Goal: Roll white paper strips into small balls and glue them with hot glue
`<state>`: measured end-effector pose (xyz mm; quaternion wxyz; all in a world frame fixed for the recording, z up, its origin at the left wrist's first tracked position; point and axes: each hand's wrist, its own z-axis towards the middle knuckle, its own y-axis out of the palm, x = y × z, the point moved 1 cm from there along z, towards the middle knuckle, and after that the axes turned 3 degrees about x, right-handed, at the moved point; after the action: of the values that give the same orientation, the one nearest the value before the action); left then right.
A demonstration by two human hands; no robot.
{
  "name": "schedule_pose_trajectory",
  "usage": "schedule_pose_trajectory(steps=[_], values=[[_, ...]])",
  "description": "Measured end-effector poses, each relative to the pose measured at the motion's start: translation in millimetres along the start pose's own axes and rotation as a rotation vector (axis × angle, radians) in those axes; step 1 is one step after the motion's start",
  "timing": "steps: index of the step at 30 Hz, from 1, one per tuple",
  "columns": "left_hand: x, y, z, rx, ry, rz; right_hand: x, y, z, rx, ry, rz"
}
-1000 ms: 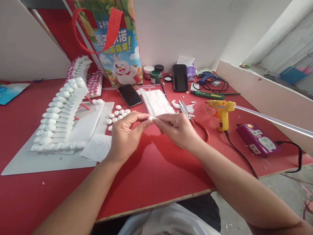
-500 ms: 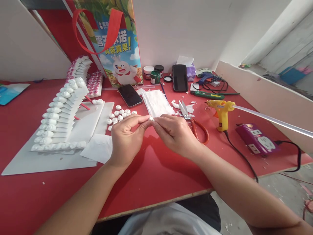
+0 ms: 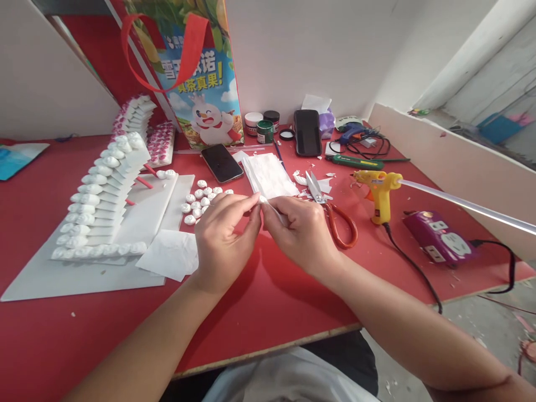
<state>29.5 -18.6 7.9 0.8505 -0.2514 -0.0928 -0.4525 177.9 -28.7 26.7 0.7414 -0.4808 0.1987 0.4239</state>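
Note:
Between the fingertips of both hands is a small white twist of tissue paper (image 3: 262,199). My left hand (image 3: 229,237) is closed in a pinch on its left side. From the right, my right hand (image 3: 299,226) pinches it too, with a strip of the paper showing past the fingers. Several rolled white paper rosettes (image 3: 196,205) lie on the table beyond my left hand. A stack of white tissue sheets (image 3: 269,173) is just behind the fingertips. Red-handled scissors (image 3: 330,209) lie with blades apart beside my right hand.
At left stands a curved white model (image 3: 106,192) covered with rosettes. A yellow glue gun (image 3: 379,192) and a purple box (image 3: 439,239) are at right. Behind are phones (image 3: 222,163), paint jars (image 3: 264,131), a green-handled tool (image 3: 358,162) and a printed bag (image 3: 205,84). The red tabletop (image 3: 268,301) ends near me.
My left hand has shifted slightly right and its fingers have rolled around the paper. The twist now stands higher at the fingertips, and a paper strip shows by my right hand.

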Motion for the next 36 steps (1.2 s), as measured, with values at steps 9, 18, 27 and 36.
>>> schedule_pose_trajectory(steps=[9, 18, 27, 36], values=[[2, -0.7, 0, -0.021, 0.027, 0.003, 4, -5, 3, -0.051, -0.065, 0.022], [-7, -8.9, 8, -0.249, -0.235, -0.199, 9, -8, 8, -0.158, -0.115, 0.029], [-4, -8.2, 9, -0.265, -0.309, -0.21, 19, -15, 25, -0.415, 0.843, 0.954], [-8, -8.4, 8, -0.31, -0.304, -0.214, 27, -16, 23, -0.561, 0.912, 1.184]])
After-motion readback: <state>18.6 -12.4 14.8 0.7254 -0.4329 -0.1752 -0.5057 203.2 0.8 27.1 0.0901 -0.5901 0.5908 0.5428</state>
